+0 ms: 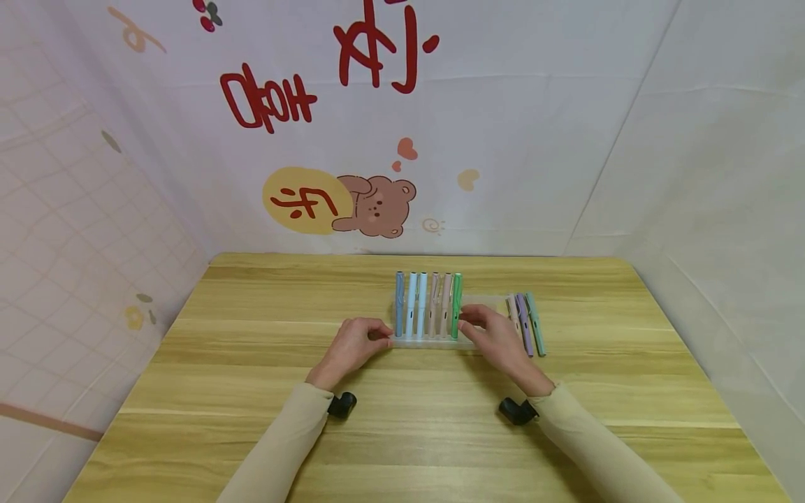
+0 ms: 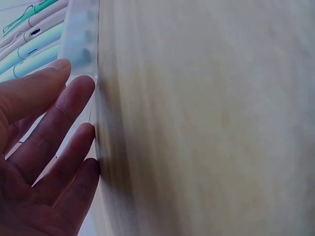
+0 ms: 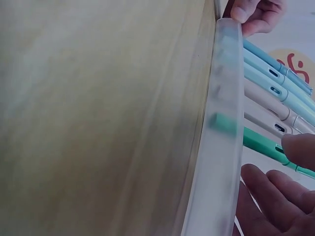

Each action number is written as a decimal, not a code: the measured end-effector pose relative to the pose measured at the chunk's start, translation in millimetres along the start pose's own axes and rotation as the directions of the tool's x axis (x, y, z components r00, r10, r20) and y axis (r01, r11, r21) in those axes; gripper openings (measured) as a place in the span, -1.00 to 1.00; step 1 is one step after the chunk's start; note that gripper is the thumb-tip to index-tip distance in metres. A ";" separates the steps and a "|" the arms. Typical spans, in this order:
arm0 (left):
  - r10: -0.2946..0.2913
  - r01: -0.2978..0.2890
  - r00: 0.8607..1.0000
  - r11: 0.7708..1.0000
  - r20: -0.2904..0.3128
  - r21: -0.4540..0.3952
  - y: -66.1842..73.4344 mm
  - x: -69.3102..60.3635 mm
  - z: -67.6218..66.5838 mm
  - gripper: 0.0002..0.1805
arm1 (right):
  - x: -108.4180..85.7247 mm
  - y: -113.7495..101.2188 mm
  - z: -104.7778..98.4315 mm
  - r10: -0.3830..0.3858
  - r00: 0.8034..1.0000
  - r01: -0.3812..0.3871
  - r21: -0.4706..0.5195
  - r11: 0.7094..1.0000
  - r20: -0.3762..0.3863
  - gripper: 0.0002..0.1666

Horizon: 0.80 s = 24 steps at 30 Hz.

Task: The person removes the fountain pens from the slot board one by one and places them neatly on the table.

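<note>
On a wooden counter (image 1: 402, 433), a clear tray (image 1: 428, 344) lies near twelve o'clock, six pens standing in a row towards its nine o'clock end, finishing with a green pen (image 1: 456, 300). The left hand (image 1: 352, 346) touches the tray at nine o'clock; whether its fingers pinch the end or merely rest there, I cannot tell. The right hand (image 1: 497, 342), just towards four o'clock from the green pen, has loose, parted fingers that grasp nothing. Being so near, its thumb could nudge that pen and tip it into its neighbours. If the left hand pressed unevenly, the tray might skid and unsettle the row. Beyond the right hand, towards two o'clock, a purple pen (image 1: 525, 325) and a teal pen (image 1: 537, 325) lie loose; a backward brush of the wrist could set them rolling.
</note>
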State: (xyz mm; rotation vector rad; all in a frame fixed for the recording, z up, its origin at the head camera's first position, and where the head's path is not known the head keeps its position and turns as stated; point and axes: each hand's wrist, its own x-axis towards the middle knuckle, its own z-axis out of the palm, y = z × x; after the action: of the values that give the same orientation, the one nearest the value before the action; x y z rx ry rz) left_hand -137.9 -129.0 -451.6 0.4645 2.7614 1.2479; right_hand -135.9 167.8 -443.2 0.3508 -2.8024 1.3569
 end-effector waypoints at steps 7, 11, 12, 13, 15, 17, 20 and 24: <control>-0.006 0.006 1.000 1.000 -0.003 -0.003 0.1 -0.2 -0.3 -0.93 | 5.2 -1.8 3.0 0.026 1.000 -0.026 -0.012 1.000 -0.009 -0.58; -0.008 0.008 1.000 1.000 -0.003 -0.008 0.4 -0.4 -0.6 -0.93 | 8.1 -3.1 4.1 0.050 0.999 -0.050 -0.024 0.998 -0.016 -0.61; -0.007 0.007 1.000 1.000 -0.003 -0.008 0.5 -0.6 -0.7 -0.93 | 8.7 -3.3 4.4 0.053 0.998 -0.054 -0.029 0.998 -0.020 -0.62; -0.008 0.008 1.000 1.000 -0.003 -0.008 0.8 -0.7 -0.7 -0.93 | 9.1 -3.2 4.7 0.056 0.998 -0.057 -0.031 0.998 -0.024 -0.63; -0.006 0.006 1.000 1.000 -0.003 -0.006 0.8 -0.9 -0.6 -0.93 | 9.5 -3.4 5.4 0.062 0.998 -0.063 -0.030 0.998 -0.030 -0.65; -0.006 0.006 1.000 1.000 -0.004 -0.002 0.7 -0.9 -0.4 -0.93 | 9.9 -3.4 5.9 0.063 0.997 -0.064 -0.026 0.998 -0.034 -0.67; -0.005 0.005 1.000 1.000 -0.005 0.003 0.5 -0.8 -0.1 -0.93 | 9.6 -3.8 6.4 0.060 0.997 -0.061 -0.019 0.998 -0.040 -0.70; -0.007 0.007 1.000 1.000 -0.006 0.007 0.3 -0.8 0.2 -0.93 | 9.0 -3.6 7.1 0.057 0.997 -0.058 -0.012 0.998 -0.051 -0.73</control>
State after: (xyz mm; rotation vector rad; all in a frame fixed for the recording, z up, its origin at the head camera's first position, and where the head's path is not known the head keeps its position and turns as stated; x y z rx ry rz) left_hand -137.0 -129.0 -451.6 0.4515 2.7705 1.2403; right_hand -143.3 158.4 -443.9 0.2335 -2.7992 1.3376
